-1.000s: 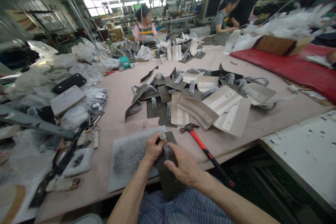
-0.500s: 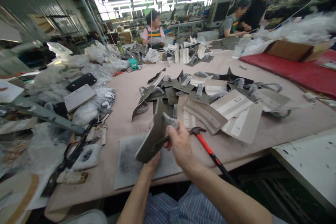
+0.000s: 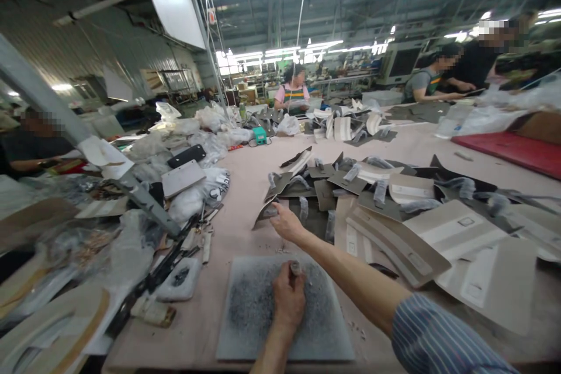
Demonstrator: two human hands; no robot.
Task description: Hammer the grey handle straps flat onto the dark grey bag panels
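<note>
My left hand [image 3: 288, 299] rests on a speckled grey pad [image 3: 249, 315] at the near table edge, fist closed round a small metal punch [image 3: 295, 269] held upright on the pad. My right hand [image 3: 283, 223], on a striped-sleeved arm, reaches forward past the pad. Its fingers pinch the edge of a dark grey leather piece [image 3: 264, 214] at the near left corner of a pile of similar grey pieces [image 3: 324, 187]. The piece is lifted slightly off the pink tabletop [image 3: 241, 187].
Large beige panels [image 3: 442, 234] lie right of my arm. Plastic bags [image 3: 193, 140], a grey slab [image 3: 182, 178] and black hand tools [image 3: 166, 269] crowd the left. A teal device [image 3: 259, 135] and red mat [image 3: 526, 152] sit farther off. Other people work at the far side and left.
My right hand carried the grey piece up off the pad and out to the pile. My left hand came down on the pad with the punch. The camera tilted up.
</note>
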